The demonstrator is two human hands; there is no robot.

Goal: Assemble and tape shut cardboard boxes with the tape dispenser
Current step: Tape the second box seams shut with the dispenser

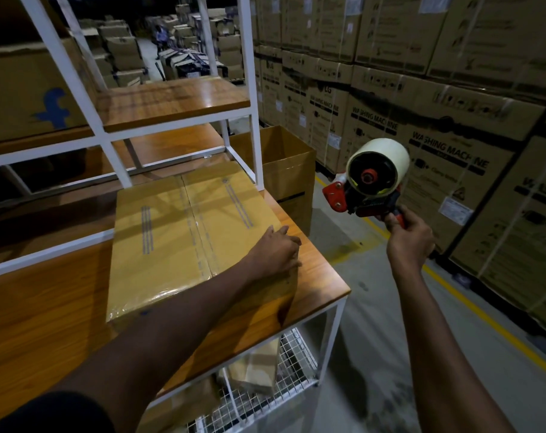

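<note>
A closed cardboard box [178, 232] lies flat on the wooden table [321, 279], with clear tape along its centre seam and over its near edge. My left hand [276, 250] rests on the box's right edge, fingers curled over the corner. Off the table's right side, my right hand [410, 237] grips the red handle of a tape dispenser [371, 179]. It holds the dispenser up in the air, well clear of the box. The dispenser carries a large white roll of tape.
A white metal shelf frame [249, 98] with wooden shelves stands behind the box. An open cardboard box [284, 164] sits on the floor past the table's corner. Stacked washing-machine cartons [437, 104] wall the right side. A wire basket [265, 385] with cardboard hangs under the table.
</note>
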